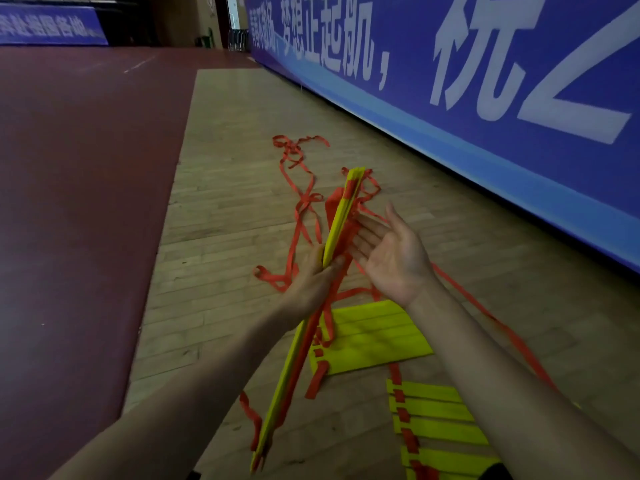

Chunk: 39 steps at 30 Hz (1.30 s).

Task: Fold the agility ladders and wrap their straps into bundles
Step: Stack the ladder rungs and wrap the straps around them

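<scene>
Fingers of the left hand grip the folded ladder bundle at frame centre; right hand fingers extend straight beside it.

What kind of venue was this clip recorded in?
Most likely an indoor sports hall: a wooden floor beside dark red matting, long blue banners along the wall, and yellow agility ladders on the floor.

Matt yellow plastic rungs, cloth straps — wood-plank floor
</scene>
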### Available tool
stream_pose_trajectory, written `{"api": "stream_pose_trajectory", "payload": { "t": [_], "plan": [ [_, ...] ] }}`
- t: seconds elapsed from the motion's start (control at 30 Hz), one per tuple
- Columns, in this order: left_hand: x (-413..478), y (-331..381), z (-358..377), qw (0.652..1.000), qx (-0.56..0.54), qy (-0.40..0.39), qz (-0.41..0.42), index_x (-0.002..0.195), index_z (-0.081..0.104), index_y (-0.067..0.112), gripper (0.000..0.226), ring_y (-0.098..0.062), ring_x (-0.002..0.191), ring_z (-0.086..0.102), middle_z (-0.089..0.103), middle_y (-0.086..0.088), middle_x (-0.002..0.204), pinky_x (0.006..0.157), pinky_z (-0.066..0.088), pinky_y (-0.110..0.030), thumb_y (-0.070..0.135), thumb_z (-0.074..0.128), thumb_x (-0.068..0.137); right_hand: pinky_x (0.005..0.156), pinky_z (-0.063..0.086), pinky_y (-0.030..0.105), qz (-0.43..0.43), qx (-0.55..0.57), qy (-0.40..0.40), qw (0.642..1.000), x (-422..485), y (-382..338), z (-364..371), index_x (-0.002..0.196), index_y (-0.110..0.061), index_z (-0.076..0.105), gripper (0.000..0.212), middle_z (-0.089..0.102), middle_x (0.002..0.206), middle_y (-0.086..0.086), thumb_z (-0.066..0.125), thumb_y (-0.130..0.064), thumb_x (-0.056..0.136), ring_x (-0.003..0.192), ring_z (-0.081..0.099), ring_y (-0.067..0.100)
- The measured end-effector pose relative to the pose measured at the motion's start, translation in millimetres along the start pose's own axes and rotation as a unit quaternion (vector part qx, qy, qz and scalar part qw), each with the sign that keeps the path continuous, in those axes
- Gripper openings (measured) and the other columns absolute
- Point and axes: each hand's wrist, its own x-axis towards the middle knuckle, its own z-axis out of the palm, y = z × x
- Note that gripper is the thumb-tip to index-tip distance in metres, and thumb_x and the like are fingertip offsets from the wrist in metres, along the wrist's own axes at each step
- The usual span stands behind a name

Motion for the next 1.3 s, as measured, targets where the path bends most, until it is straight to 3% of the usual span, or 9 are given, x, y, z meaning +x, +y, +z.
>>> {"api": "stream_pose_trajectory", "payload": {
  "t": [0.17, 0.3, 0.47, 0.6, 0.73, 0.83, 1.0, 1.13, 1.3],
  "plan": [
    [5, -11, -4, 0.998, 0.039, -0.026, -0.049, 0.112, 0.046, 0.023, 0.017, -0.015, 0.089, 0.051, 0.054, 0.000, 0.093, 0.092, 0.046, -0.044, 0.028, 0.053, 0.098, 0.109, 0.035, 0.036, -0.009, 0.002, 0.020, 1.000, -3, -1, 2, 0.138, -0.002, 0.045, 0.060, 0.052, 0.137, 0.012, 0.046, -0.045, 0.096, 0.129, 0.047, 0.024],
    [5, -14, -10, 0.992, 0.087, -0.002, -0.087, 0.111, 0.049, 0.022, 0.061, -0.017, 0.086, 0.058, 0.059, 0.004, 0.089, 0.085, 0.050, -0.040, 0.049, 0.080, 0.067, 0.116, 0.025, 0.036, -0.042, 0.001, 0.029, 0.999, -3, -3, 3, 0.144, -0.003, 0.039, 0.060, 0.039, 0.150, 0.013, 0.047, -0.039, 0.097, 0.141, 0.033, 0.024],
    [8, -8, -14, 0.988, 0.142, 0.023, -0.064, 0.070, 0.048, 0.020, 0.048, -0.024, 0.066, 0.050, 0.051, -0.005, 0.067, 0.073, 0.048, -0.049, 0.068, 0.044, 0.075, 0.090, 0.047, 0.025, -0.068, -0.068, -0.006, 0.995, -1, -1, -1, 0.118, -0.011, 0.060, 0.026, 0.065, 0.114, 0.004, 0.046, -0.010, 0.096, 0.105, 0.062, 0.013],
    [7, 0, -23, 0.984, 0.147, -0.027, -0.096, 0.067, 0.058, 0.016, 0.059, -0.015, 0.048, 0.046, 0.046, 0.005, 0.049, 0.059, 0.043, -0.033, 0.071, 0.045, 0.085, 0.076, 0.049, 0.017, -0.178, -0.348, 0.046, 0.919, 0, -4, -10, 0.133, -0.007, 0.045, 0.053, 0.061, 0.107, 0.005, 0.041, 0.018, 0.086, 0.095, 0.060, 0.012],
    [0, 13, -32, 0.978, 0.036, -0.124, -0.161, 0.075, 0.057, 0.003, 0.063, -0.013, 0.041, 0.035, 0.034, 0.002, 0.048, 0.048, 0.037, -0.026, 0.064, 0.045, 0.086, 0.079, 0.052, 0.025, -0.226, -0.475, 0.029, 0.850, -5, -11, -18, 0.134, -0.017, 0.043, 0.062, 0.059, 0.092, 0.000, 0.066, 0.008, 0.082, 0.089, 0.060, 0.013],
    [-4, 19, -39, 0.966, 0.019, -0.189, -0.175, 0.083, 0.056, -0.002, 0.064, -0.015, 0.041, 0.031, 0.029, -0.001, 0.048, 0.044, 0.033, -0.023, 0.061, 0.043, 0.089, 0.075, 0.051, 0.028, -0.208, -0.466, 0.029, 0.859, -7, -16, -18, 0.137, -0.015, 0.043, 0.066, 0.056, 0.086, 0.004, 0.071, 0.003, 0.080, 0.083, 0.059, 0.013],
    [-9, 25, -45, 0.953, 0.027, -0.234, -0.192, 0.084, 0.063, -0.004, 0.076, -0.020, 0.043, 0.038, 0.038, -0.008, 0.052, 0.046, 0.037, -0.025, 0.070, 0.046, 0.075, 0.056, 0.037, 0.009, -0.177, -0.449, -0.014, 0.876, -11, -20, -23, 0.112, 0.005, 0.062, 0.029, 0.049, 0.066, -0.007, 0.065, 0.006, 0.084, 0.060, 0.048, -0.002],
    [-10, 30, -46, 0.947, 0.029, -0.251, -0.198, 0.078, 0.074, 0.009, 0.064, -0.024, 0.050, 0.047, 0.041, -0.012, 0.065, 0.049, 0.047, -0.030, 0.067, 0.047, 0.078, 0.070, 0.047, 0.007, -0.161, -0.430, -0.021, 0.888, -8, -21, -27, 0.117, 0.008, 0.058, 0.030, 0.060, 0.087, 0.003, 0.060, 0.005, 0.088, 0.072, 0.060, -0.002],
    [-12, 30, -45, 0.948, 0.033, -0.240, -0.206, 0.080, 0.051, 0.005, 0.057, -0.026, 0.043, 0.053, 0.045, -0.014, 0.056, 0.046, 0.052, -0.034, 0.062, 0.049, 0.082, 0.083, 0.054, 0.029, -0.093, -0.471, -0.040, 0.876, 2, -7, -35, 0.108, -0.016, 0.057, 0.012, 0.063, 0.105, 0.008, 0.052, -0.016, 0.097, 0.091, 0.064, 0.014]
  ]
}}
